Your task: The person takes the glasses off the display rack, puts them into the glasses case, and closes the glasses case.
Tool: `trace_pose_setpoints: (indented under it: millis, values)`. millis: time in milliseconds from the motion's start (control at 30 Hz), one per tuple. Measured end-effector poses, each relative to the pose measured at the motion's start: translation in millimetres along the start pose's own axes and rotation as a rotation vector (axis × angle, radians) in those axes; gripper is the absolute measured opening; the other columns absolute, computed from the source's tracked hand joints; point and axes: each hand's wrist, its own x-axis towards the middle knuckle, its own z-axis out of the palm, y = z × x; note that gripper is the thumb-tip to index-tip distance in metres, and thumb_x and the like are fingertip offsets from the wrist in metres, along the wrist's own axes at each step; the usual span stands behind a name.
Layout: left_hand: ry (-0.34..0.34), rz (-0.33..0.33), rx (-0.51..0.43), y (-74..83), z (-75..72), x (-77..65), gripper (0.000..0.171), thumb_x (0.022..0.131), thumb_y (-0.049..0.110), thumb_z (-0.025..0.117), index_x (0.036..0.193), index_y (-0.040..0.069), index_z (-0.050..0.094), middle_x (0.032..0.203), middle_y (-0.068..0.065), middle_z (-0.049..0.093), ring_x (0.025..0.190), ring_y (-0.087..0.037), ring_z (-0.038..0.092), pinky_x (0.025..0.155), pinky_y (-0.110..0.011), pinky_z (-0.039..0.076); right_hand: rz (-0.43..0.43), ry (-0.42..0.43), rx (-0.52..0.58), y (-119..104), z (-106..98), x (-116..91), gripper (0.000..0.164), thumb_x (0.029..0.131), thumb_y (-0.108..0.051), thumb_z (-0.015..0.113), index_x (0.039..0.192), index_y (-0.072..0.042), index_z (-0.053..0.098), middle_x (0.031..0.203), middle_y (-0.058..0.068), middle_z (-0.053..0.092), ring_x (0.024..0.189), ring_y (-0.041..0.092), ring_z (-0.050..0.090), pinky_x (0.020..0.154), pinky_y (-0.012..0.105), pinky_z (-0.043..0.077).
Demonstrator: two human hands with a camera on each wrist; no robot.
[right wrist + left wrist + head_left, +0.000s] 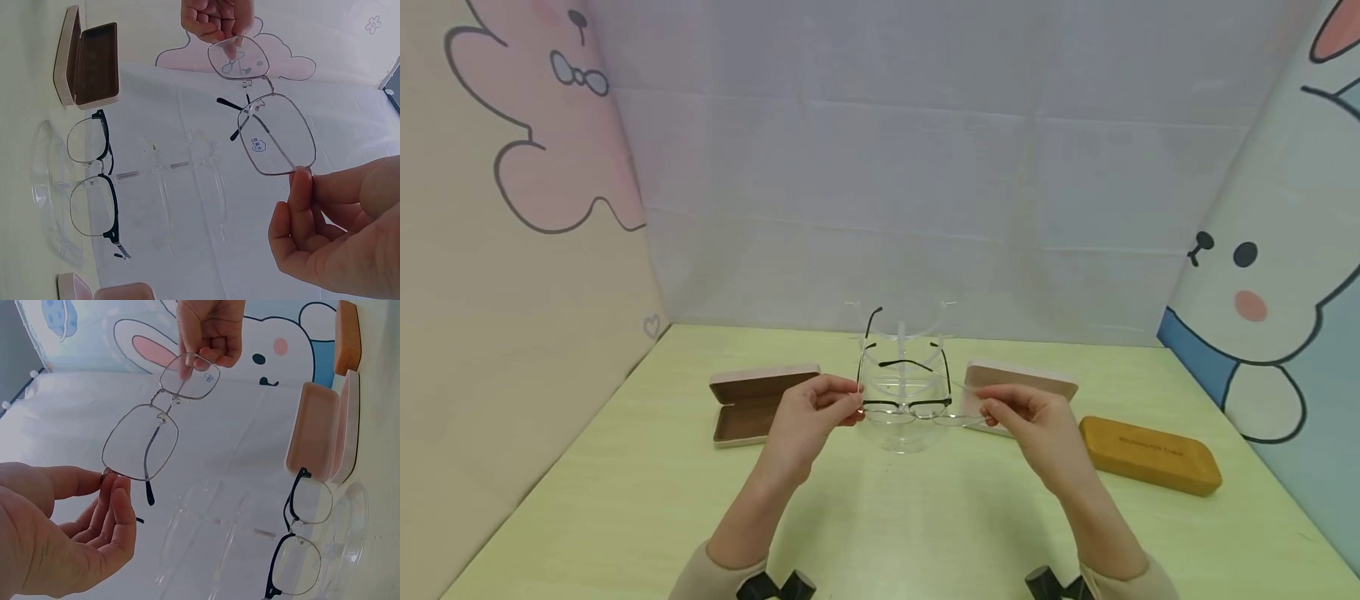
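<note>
Both hands hold up a pair of thin metal-rimmed glasses (140, 444), one at each end of the frame front. My left hand (808, 421) pinches the corner by the left hinge between thumb and fingers. At the opposite hinge, my right hand (1033, 421) does the same. The temples, with dark tips, are unfolded and point away from me. Behind, a second pair of glasses with black brow bars (111, 197) sits low on a clear display stand (902, 346). Its lenses partly overlap the held pair in the head view. Small blue print marks a lens (278, 134).
Left of the stand lies an open brown-lined glasses case (748, 408). An open pink-lined case (312, 428) stands to its right, partly behind my right hand. Farther right is a closed mustard-yellow case (1150, 454). Cartoon-printed side walls and a pale cloth (917, 183) surround the table.
</note>
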Motion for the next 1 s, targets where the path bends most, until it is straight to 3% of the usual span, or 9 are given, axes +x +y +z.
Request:
trace_pose_setpoints:
  millis: [300,467,567,733,1000]
  values:
    - [-0.010,-0.006,-0.004,-0.8,-0.4,0.6,0.015,0.083,0.001,0.061,0.098,-0.002,0.064,0.081,-0.009,0.067,0.074,-0.020,0.065,0.072,-0.031,0.053,-0.042,-0.004,-0.137,0.5,2.7,-0.7,0.014,0.088,-0.001,0.056,0.096,-0.001,0.067,0.086,0.009,0.066,0.073,0.005,0.059,0.067,0.018,0.050]
    - [-0.006,-0.013,0.003,-1.8,0.2,1.0,0.015,0.083,0.001,0.062,0.097,-0.001,0.065,0.079,-0.008,0.066,0.074,-0.022,0.065,0.072,-0.031,0.053,-0.063,-0.030,-0.140,2.2,1.5,-0.7,0.014,0.087,0.003,0.055,0.093,0.000,0.067,0.085,0.011,0.066,0.073,0.007,0.059,0.066,0.020,0.052]
    - [-0.019,0.001,0.014,-3.4,1.4,1.6,0.015,0.083,0.002,0.062,0.097,-0.002,0.065,0.080,-0.008,0.067,0.070,-0.015,0.064,0.072,-0.030,0.053,-0.066,-0.040,-0.147,2.7,0.8,-0.7,0.014,0.087,0.004,0.055,0.093,0.000,0.067,0.086,0.011,0.066,0.074,0.010,0.061,0.066,0.020,0.052]
    - [-0.042,0.016,0.035,-5.8,2.1,2.2,0.015,0.084,0.003,0.062,0.097,-0.001,0.067,0.085,-0.007,0.067,0.072,-0.014,0.064,0.072,-0.028,0.053,-0.053,-0.041,-0.152,3.8,-0.3,-0.7,0.013,0.086,0.003,0.056,0.094,0.000,0.067,0.087,0.010,0.067,0.076,0.012,0.062,0.067,0.020,0.052]
    - [-0.043,0.021,0.144,-8.2,2.2,0.8,0.013,0.084,0.006,0.063,0.093,0.003,0.071,0.083,-0.005,0.068,0.072,-0.014,0.062,0.073,-0.029,0.051,-0.038,-0.037,-0.159,5.2,-0.3,-1.0,0.014,0.087,0.002,0.055,0.094,-0.001,0.067,0.088,0.009,0.067,0.079,0.014,0.062,0.068,0.023,0.052]
